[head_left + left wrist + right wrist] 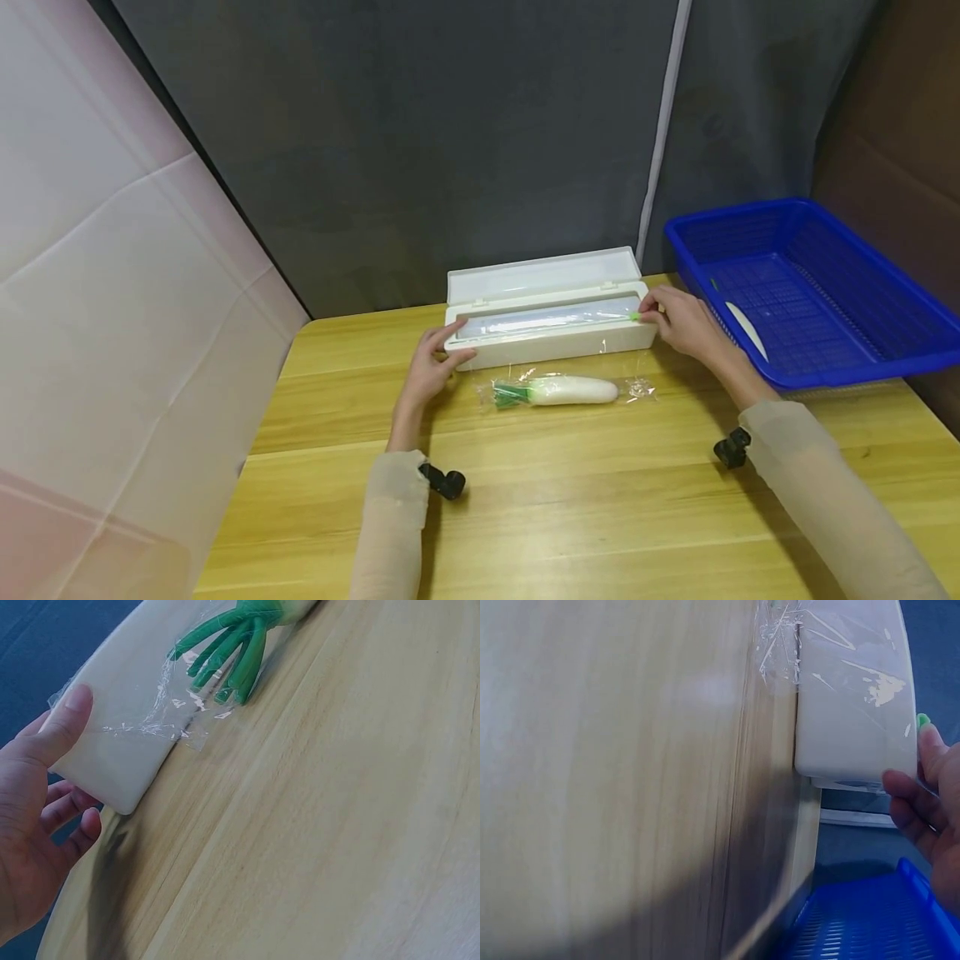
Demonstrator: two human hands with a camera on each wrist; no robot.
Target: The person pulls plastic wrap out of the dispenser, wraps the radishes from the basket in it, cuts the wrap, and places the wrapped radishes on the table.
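Observation:
A long white cling film box point(555, 346) stands at the back of the table with its lid point(543, 275) raised and clear film across its top. My left hand point(429, 367) holds the box's left end, thumb on the front face in the left wrist view. At the right end, my right hand point(678, 321) pinches a small green slide cutter point(634, 317), its thumb against it in the right wrist view. Before the box lies a white radish point(573, 390) with green stalks point(232, 652), wrapped in clear film with crumpled ends.
A blue plastic basket point(795, 375) stands at the right, close beside my right forearm. Inside, against its left wall, is a long white item point(746, 330). A dark grey curtain point(390, 150) hangs behind the wooden table point(570, 517), and a pale cloth wall point(112, 275) rises at the left.

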